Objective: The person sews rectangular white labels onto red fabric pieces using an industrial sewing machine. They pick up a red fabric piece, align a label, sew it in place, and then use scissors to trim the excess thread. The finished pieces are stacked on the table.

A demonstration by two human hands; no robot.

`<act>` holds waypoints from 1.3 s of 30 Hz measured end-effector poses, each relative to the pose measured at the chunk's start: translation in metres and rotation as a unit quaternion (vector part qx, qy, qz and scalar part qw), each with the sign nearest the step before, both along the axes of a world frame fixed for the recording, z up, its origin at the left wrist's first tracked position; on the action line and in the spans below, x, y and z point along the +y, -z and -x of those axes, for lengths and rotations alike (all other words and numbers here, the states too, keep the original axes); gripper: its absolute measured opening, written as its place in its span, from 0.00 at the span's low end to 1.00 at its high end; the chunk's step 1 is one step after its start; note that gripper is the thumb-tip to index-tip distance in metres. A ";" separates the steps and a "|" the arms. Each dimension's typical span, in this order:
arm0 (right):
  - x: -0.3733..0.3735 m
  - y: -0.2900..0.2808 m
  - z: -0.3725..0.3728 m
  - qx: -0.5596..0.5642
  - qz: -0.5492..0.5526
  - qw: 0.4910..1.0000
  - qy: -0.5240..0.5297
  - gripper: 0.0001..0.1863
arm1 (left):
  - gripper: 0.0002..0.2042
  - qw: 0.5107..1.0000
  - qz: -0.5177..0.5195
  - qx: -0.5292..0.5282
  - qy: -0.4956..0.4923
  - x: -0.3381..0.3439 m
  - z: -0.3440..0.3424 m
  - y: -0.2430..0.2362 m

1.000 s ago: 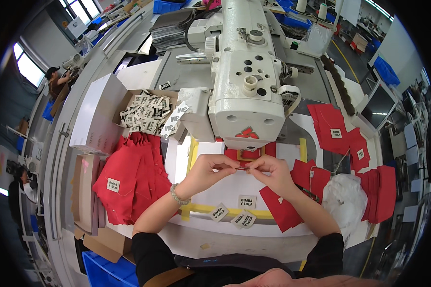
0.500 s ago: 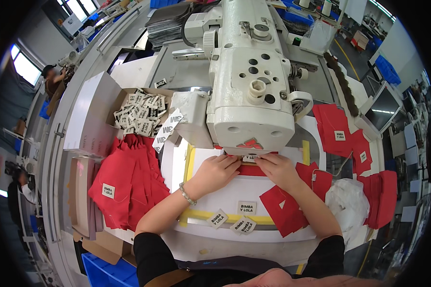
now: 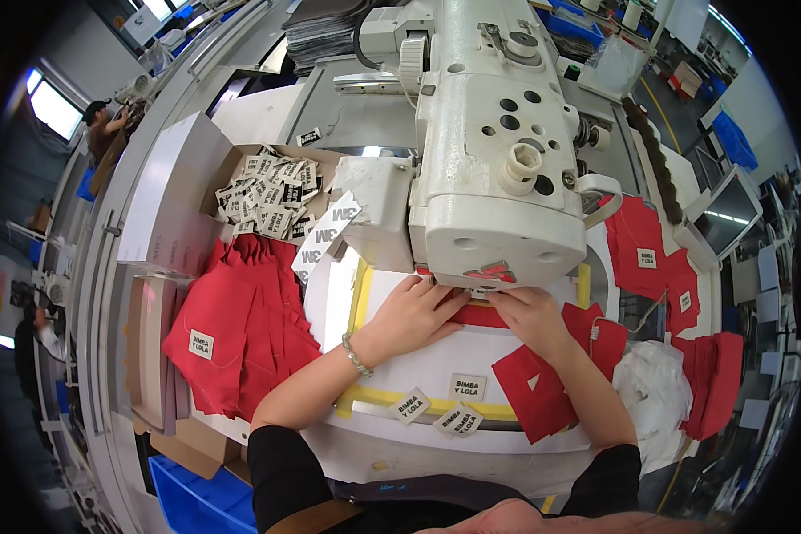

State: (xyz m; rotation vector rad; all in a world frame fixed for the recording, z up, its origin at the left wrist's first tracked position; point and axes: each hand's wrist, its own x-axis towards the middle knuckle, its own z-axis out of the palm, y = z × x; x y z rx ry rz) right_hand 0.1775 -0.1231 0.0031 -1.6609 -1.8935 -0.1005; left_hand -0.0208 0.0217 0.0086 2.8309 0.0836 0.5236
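Under the head of a white sewing machine (image 3: 498, 236) lies a red fabric piece (image 3: 481, 317) with a small pale label (image 3: 483, 292) on it. My left hand (image 3: 418, 316) rests at the left of this piece, fingers stretched toward the label and thumb apart. From the other side my right hand (image 3: 531, 320) reaches in, bent fingertips pressed at the label's right edge. The needle area is hidden behind the machine head. In front of my hands lie several loose square labels (image 3: 467, 387). Other red pieces (image 3: 532, 393) lie beneath my right forearm.
A thick pile of red fabric (image 3: 249, 320) lies at left, behind it a cardboard box (image 3: 215, 189) full of labels. A crumpled clear plastic bag (image 3: 651, 387) and a red stack (image 3: 714, 383) sit at right. A blue crate (image 3: 196, 498) stands lower left. A co-worker (image 3: 105, 125) is far left.
The whole view has shifted, so the machine appears farther right. My left hand's fingers have spread more, the thumb now lower. My right hand stays at the label.
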 end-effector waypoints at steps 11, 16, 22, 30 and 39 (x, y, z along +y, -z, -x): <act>0.002 -0.005 0.002 0.010 -0.008 1.000 -0.001 0.11 | 0.18 0.998 -0.024 -0.058 -0.021 0.007 0.002 0.009; 0.003 -0.003 0.002 -0.003 -0.013 1.000 0.004 0.10 | 0.17 0.996 -0.034 -0.078 -0.009 0.008 0.000 0.008; 0.003 0.000 0.003 -0.012 -0.021 1.000 0.018 0.08 | 0.19 0.997 -0.036 -0.072 0.006 0.003 -0.002 0.003; -0.003 -0.006 0.003 -0.119 -0.013 0.991 0.052 0.07 | 0.22 0.999 -0.014 0.018 -0.024 -0.004 -0.005 0.004; -0.017 -0.008 0.004 -0.148 0.024 0.987 0.055 0.12 | 0.15 0.988 -0.129 -0.085 0.017 -0.014 -0.003 0.008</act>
